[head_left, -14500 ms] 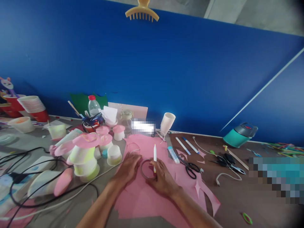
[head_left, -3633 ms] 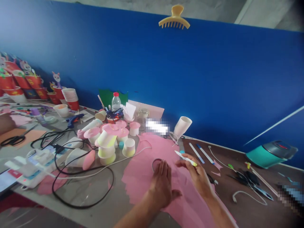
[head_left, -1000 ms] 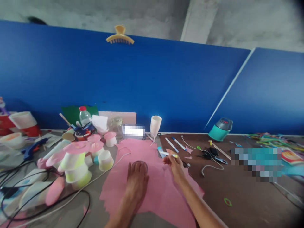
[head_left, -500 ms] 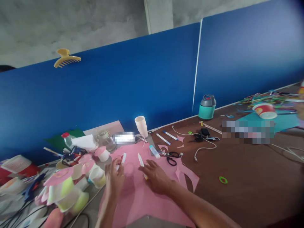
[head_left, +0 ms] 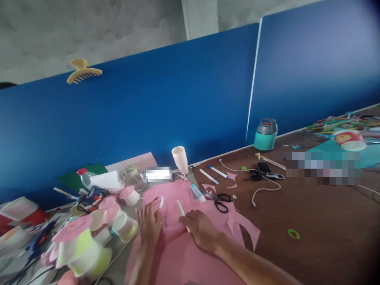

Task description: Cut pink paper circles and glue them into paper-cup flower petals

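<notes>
My right hand (head_left: pixel 203 229) grips a slim white marker (head_left: pixel 181 209) with a yellow end, its pointed tip aimed away from me over pink paper (head_left: pixel 178 261). My left hand (head_left: pixel 150 219) rests low on the same sheet, fingers bent. A small white piece (head_left: pixel 161 202), perhaps a cap, shows at its fingertips; it appears held, but its lower part is hidden. Black-handled scissors (head_left: pixel 222 202) and a glue stick (head_left: pixel 198 193) lie on the sheet's far right part, beyond my right hand. Cut edges and pink scraps (head_left: pixel 209 189) are nearby.
Pink and white paper cups (head_left: pixel 89 257) crowd the left side, with a glue gun (head_left: pixel 41 239) and cables. A white cup (head_left: pixel 180 160) stands at the back. Two markers (head_left: pixel 209 176), a white cable (head_left: pixel 267 190) and a teal container (head_left: pixel 265 134) are to the right. A blue partition (head_left: pixel 166 99) rises behind.
The view has shifted slightly, so the table things appear farther right and a bit lower. My left hand lies flatter over the paper. The right hand still holds the marker.
</notes>
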### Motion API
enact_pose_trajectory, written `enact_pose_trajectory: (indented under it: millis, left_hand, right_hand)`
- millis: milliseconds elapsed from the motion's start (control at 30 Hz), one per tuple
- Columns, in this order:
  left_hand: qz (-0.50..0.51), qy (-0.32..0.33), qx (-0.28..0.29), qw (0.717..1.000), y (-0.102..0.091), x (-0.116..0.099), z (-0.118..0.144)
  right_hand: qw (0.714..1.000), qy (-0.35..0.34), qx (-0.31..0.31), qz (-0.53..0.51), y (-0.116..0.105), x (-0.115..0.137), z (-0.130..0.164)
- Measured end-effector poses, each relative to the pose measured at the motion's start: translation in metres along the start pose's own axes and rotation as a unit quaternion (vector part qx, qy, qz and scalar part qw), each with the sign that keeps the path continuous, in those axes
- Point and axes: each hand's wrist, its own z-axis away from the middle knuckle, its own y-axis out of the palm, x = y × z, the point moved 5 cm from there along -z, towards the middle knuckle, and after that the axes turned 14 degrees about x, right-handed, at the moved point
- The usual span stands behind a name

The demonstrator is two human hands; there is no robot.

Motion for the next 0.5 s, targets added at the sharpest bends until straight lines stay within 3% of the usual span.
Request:
enact_pose_trajectory:
  millis: [100, 233, 367, 500]
  left_hand:
    - [0.050, 0.001, -0.051, 0.997, -0.005, 0.000, 0.003]
    - [0.157, -0.051, -0.088, 0.982, -0.012, 0.008, 0.006]
    - [0.286, -0.102, -0.017, 0.953, -0.010, 0.006, 0.011]
    - [0.415, -0.065, 0.102, 0.902, -0.004, -0.018, 0.015]
  right_hand:
    - [0.996, 0.014, -0.093, -0.001, -0.015, -0.005, 0.005]
    - [0.955, 0.004, -0.298, -0.004, -0.047, -0.010, 0.026]
    - [0.885, 0.025, -0.465, -0.013, -0.068, -0.015, 0.050]
    - [0.833, 0.060, -0.548, -0.037, -0.083, -0.022, 0.063]
